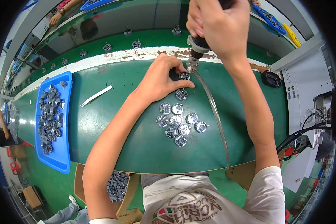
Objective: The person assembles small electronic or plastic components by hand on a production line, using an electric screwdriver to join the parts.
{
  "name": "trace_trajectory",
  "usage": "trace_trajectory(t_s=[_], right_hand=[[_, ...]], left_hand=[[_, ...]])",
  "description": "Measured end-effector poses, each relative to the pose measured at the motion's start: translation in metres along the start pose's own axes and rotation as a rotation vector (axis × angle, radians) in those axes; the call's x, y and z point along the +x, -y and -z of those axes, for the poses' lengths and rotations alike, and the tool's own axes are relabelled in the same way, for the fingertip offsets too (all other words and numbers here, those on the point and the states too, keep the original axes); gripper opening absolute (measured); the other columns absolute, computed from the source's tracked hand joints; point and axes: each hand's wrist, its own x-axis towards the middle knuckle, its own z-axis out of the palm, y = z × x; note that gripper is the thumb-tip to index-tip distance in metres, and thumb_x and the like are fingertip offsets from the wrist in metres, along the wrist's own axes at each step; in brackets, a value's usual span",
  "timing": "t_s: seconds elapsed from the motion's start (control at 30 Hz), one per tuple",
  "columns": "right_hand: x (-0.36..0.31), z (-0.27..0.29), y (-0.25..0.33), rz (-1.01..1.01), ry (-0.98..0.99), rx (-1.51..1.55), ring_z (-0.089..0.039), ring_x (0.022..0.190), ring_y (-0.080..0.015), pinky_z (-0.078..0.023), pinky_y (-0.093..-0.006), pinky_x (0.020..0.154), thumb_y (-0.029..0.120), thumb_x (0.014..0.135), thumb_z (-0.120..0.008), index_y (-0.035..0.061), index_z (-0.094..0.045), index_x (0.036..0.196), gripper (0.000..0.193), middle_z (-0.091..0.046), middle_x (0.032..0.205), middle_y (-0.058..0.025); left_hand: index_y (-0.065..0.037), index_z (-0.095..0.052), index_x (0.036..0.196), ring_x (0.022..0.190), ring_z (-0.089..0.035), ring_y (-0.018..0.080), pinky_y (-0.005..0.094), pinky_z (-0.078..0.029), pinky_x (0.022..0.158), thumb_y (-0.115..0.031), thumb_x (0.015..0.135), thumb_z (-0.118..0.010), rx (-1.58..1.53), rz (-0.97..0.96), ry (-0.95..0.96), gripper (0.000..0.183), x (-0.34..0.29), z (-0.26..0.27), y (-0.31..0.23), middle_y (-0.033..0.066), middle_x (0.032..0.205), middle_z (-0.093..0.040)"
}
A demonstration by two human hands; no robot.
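My right hand (226,31) is wrapped round a black powered screwdriver (200,45) held upright, with a metal fitting at its lower end. From that fitting a clear hose (215,110) runs down to the near edge of the green bench. Thumb and fingers of my left hand (158,76) pinch a small round part (184,75) with a circuit board on top, right beside the screwdriver's tip. Whether the tip touches it cannot be made out. Just below the left thumb sits another round part (181,94), and several more (175,120) lie grouped nearer me.
A blue tray (67,123) heaped with small dark parts stands on the left. White tweezers (96,96) lie beside it. Along the back, round parts (107,47) sit spaced on a green belt. A black dish (271,79) is at the right, near a grey machine (306,82).
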Motion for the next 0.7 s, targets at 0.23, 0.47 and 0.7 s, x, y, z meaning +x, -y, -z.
trace_trajectory(t_s=[0.23,0.47,0.7], right_hand=[[0.003,0.006,-0.001,-0.014,0.011,-0.029,-0.046,0.042,-0.0048,-0.031,-0.0258,0.040,0.021,0.101,-0.069,0.0064,-0.060,0.069,0.036,-0.052,0.053,0.0050],[-0.001,0.012,0.055,-0.015,-0.074,0.062,-0.050,0.040,-0.0074,-0.035,-0.0254,0.039,0.021,0.101,-0.070,0.0077,-0.062,0.072,0.032,-0.054,0.054,0.0048],[0.002,0.040,0.065,0.140,-0.095,0.028,-0.035,0.036,-0.0093,-0.035,-0.0270,0.039,0.019,0.106,-0.056,0.0030,-0.059,0.103,0.016,-0.037,0.049,-0.0001]], left_hand=[[-0.002,-0.064,0.082,0.086,-0.054,0.0266,0.0386,-0.047,0.080,-0.030,0.066,-0.095,0.015,-0.016,-0.046,0.045,0.000,-0.001,0.001,0.0092,0.081,-0.060],[-0.005,-0.073,0.097,0.093,-0.057,0.0278,0.0396,-0.049,0.086,-0.025,0.070,-0.094,0.061,-0.082,-0.039,0.040,-0.015,0.006,-0.009,0.0087,0.089,-0.066],[-0.006,-0.073,0.107,0.093,-0.060,0.0240,0.0396,-0.051,0.084,-0.027,0.073,-0.091,-0.003,0.096,-0.081,0.044,-0.025,0.059,-0.004,0.0065,0.092,-0.066]])
